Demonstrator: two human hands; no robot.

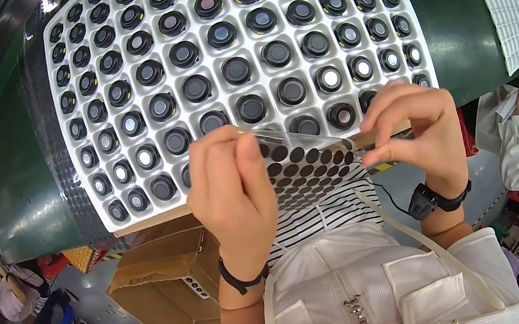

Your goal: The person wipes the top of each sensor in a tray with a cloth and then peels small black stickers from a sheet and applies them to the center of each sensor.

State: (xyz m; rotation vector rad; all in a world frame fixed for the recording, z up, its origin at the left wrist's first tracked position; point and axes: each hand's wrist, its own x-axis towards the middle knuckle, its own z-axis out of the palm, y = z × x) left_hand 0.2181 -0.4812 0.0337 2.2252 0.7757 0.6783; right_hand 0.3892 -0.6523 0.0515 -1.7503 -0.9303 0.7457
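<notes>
Hands: L hand (233, 187) closed, fingers curled, apparently gripping the disc sheet (303, 171) at its upper L corner. R hand (416, 124) has thumb & forefinger at the upper R corner; a small gap shows btwn the tips, so firm grip cannot be confirmed.

Location: disc sheet is btwn the hands, on the near side of the filled white tray (148, 218), in front of the person's striped top (298, 224). Tray lies on the green worktop (453, 37) w/ black round parts (252, 108) in its cells.

Step in hand (judged): handling the sheet's clear film (300, 137) at the upper edge. Next move would call for a sure fingertip pinch on R & light, even tension, w/o creasing.

Orientation: upper edge runs L–R, dipping slightly to R. Disc side faces up toward the wearer; body slopes down & toward the torso. Long axis: cannot tell, lower end foreshortened & L side partly hidden.
</notes>
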